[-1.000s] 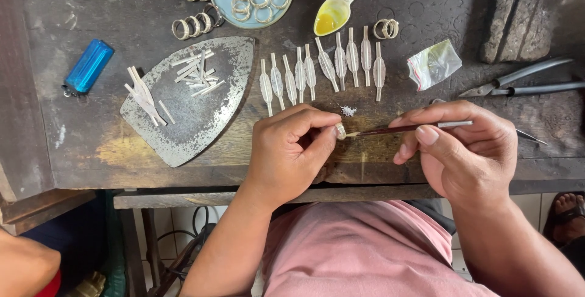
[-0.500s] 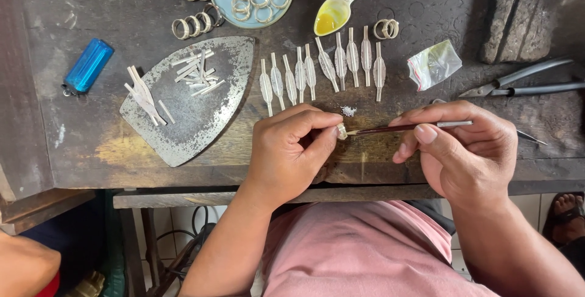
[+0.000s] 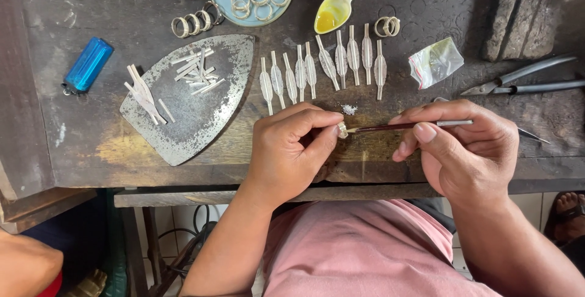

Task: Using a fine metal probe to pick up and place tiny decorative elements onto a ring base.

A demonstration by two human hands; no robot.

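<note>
At the far left of the dark, scarred wooden bench (image 3: 73, 150) lies a blue plastic lighter (image 3: 88, 64); next to it a flat, iron-shaped grey metal plate (image 3: 201, 114) carries a scatter of thin silver strips (image 3: 194, 71); beyond that a row of leaf-shaped silver pieces (image 3: 323, 65) sits above the hands. The left hand (image 3: 286, 150) pinches a small silver ring (image 3: 343, 130) between thumb and forefinger, just over the bench's front edge; it looks light, stiff and easily dropped, so I'd judge a grip by its outer edges safest. The right hand (image 3: 469, 150) holds a slender dark-handled brush (image 3: 405, 126) pen-fashion, fingers pressed together, its tip touching the ring; grey-handled pliers (image 3: 524, 80) lie further right.
</note>
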